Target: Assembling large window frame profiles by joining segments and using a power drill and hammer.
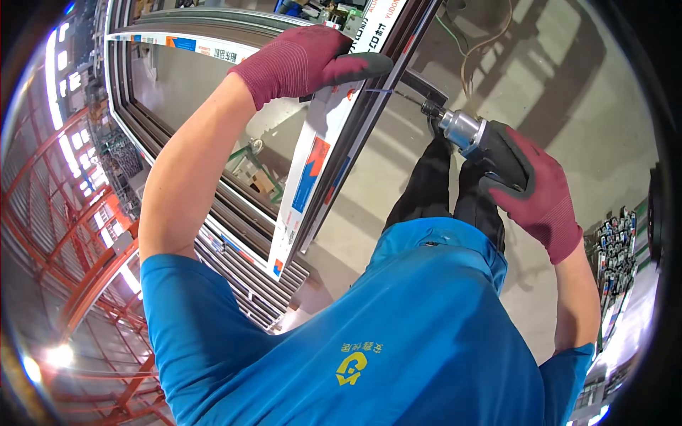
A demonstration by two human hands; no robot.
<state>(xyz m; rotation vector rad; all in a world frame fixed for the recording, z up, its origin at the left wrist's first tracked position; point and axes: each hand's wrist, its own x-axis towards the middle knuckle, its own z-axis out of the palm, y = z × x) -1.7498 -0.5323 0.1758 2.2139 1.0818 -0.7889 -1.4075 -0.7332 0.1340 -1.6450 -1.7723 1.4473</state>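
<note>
My left hand, in a maroon glove with dark grey finger coating, is closed over a dark aluminium window frame covered in white printed film. Its thumb lies across the profile, while the other fingers are largely hidden. In a matching glove, my right hand is wrapped around a power drill with a silver front and black body. The drill's thin bit points left at the frame's outer side, close to my left thumb. Whether the tip touches the metal I cannot tell.
More frame bars stretch away to the left. Below them is a slatted metal rack. A cable lies on the grey floor ahead. Small parts sit beyond my left hand, and stacked profiles stand at the right.
</note>
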